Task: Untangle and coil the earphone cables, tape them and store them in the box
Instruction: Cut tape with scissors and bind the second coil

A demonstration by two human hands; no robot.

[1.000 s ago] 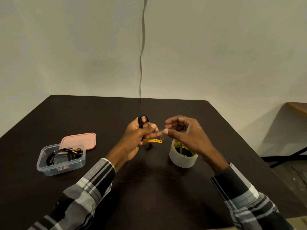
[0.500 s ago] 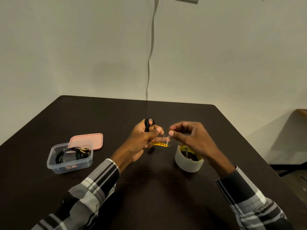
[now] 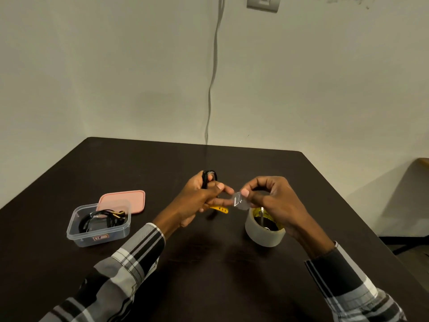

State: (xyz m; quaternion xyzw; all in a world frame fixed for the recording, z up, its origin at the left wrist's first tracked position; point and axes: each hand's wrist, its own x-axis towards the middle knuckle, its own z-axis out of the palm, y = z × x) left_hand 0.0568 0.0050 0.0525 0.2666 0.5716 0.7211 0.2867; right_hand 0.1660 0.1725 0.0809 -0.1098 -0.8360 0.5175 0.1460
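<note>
My left hand (image 3: 199,198) grips a coiled black earphone cable (image 3: 207,178) above the table, its loop sticking up past the thumb. A small piece of clear tape (image 3: 238,202) is stretched between my left fingertips and my right hand (image 3: 271,198), which pinches it. A roll of clear tape (image 3: 264,231) stands on the table just under my right hand. At the left sits a clear plastic box (image 3: 98,228) holding another coiled black cable with gold ends (image 3: 102,218).
The box's pink lid (image 3: 125,201) lies flat behind the box. A yellow cutter (image 3: 219,209) lies on the dark table (image 3: 209,263) below my hands. A grey cord hangs down the wall behind the table's far edge.
The view has tilted up and shifted slightly. The tape piece between my hands shows more plainly now; both hands stay close together over the table's middle.
</note>
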